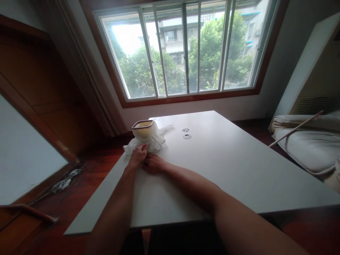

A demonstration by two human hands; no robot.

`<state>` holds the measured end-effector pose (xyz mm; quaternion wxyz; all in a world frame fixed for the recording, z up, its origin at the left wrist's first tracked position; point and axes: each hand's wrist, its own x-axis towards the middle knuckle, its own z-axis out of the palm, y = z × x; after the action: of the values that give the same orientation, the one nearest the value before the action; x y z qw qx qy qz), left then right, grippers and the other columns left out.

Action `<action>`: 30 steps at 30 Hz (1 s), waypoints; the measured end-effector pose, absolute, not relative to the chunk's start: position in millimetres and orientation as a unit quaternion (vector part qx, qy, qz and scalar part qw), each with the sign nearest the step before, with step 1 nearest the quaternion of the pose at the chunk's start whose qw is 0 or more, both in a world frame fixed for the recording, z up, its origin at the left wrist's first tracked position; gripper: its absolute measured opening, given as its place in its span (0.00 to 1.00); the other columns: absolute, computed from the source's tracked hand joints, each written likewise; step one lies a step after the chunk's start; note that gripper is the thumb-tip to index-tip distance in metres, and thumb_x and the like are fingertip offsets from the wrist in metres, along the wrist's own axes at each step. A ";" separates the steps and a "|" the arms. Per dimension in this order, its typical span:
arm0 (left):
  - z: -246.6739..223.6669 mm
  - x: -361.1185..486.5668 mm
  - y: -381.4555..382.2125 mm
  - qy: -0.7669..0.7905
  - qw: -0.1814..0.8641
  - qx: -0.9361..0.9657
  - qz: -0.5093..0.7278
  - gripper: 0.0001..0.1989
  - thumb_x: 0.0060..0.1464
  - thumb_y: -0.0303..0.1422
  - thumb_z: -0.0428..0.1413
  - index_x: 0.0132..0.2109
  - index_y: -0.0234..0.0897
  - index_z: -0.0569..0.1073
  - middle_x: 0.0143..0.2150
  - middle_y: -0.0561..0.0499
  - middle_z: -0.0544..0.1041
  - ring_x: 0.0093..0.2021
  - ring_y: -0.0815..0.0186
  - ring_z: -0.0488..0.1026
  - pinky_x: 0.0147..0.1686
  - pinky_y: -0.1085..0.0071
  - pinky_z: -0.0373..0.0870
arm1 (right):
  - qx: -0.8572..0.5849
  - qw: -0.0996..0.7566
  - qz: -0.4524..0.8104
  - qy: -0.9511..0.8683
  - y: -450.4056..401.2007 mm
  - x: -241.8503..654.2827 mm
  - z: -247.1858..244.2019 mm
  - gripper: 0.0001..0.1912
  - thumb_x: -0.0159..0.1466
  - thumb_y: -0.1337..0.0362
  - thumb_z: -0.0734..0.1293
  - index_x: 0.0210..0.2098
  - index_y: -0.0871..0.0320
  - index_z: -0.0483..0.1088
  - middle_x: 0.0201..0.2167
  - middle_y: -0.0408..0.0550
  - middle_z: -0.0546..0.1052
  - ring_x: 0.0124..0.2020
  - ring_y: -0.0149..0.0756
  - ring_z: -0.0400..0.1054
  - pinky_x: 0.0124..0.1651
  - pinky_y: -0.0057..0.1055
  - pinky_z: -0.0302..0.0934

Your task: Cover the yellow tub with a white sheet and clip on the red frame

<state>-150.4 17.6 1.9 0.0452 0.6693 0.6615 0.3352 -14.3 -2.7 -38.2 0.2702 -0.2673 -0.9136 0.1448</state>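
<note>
Near the far L corner of the white table [212, 159], a pale tub [142, 129] w/ a brown rim stands upright, mouth up, in or on a crumpled white plastic bag [156, 142]; can't tell which, b/c the folds hide its base. The bag is bunched round the tub's lower part, w/ a loose end trailing off R over the tabletop. The tub lies just beyond the person's fingers, roughly straight ahead, w/ the bag's near folds btwn. Its mouth looks longest side to side, so that long axis runs approx. across the reach, not along it. L hand [139, 155] is nearer, up against the near folds; R hand [154, 164] is just beside it, a bit closer to the person & low on the tabletop. Fingers of both hands are curled in close, narrow rather than spread; can't tell if they pinch any plastic, as the tips are hidden. Tabletop is flat & smooth, w/ 2 round inserts [187, 136] R of the bag. Past the far edge: a window [186, 53] w/ trees [209, 49] outside. L side: a curtain [87, 81], reddish floor [98, 170] & tangled cords [62, 184]. R side: a padded bundle [305, 145] w/ a thin stick [292, 131] & a tall pale cabinet [294, 67] behind.
</note>
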 end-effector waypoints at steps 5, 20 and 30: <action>15.3 -128.6 -0.5 0.635 -0.099 0.671 0.371 0.16 0.59 0.40 0.51 0.48 0.37 0.77 0.52 0.42 0.75 0.56 0.49 0.68 0.60 0.53 0.61 | -0.288 0.290 0.105 -0.907 -20.8 85.3 -43.8 0.26 0.65 0.55 0.65 0.61 0.55 0.67 0.65 0.55 0.65 0.63 0.48 0.62 0.65 0.45 0.55; -16.5 31.2 -0.1 0.576 -0.004 0.810 0.112 0.19 0.59 0.44 0.50 0.29 0.37 0.78 0.34 0.40 0.80 0.35 0.54 0.77 0.36 0.65 0.65 | -0.642 0.166 0.020 -0.748 -12.8 277.0 -30.2 0.17 0.65 0.51 0.63 0.34 0.56 0.75 0.33 0.50 0.79 0.33 0.38 0.71 0.36 0.32 0.58; -32.0 22.7 -6.1 0.592 -0.016 0.798 0.109 0.21 0.61 0.46 0.45 0.36 0.41 0.78 0.39 0.45 0.81 0.41 0.56 0.76 0.36 0.67 0.63 | -0.632 0.131 0.048 -0.762 -13.1 281.3 -23.7 0.17 0.65 0.50 0.63 0.35 0.55 0.76 0.36 0.49 0.80 0.35 0.37 0.70 0.34 0.30 0.54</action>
<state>22.7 -6.1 -32.0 -0.0158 0.7982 0.5922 0.1093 281.3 -13.1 -23.7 0.1306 -0.6319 -0.7624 0.0483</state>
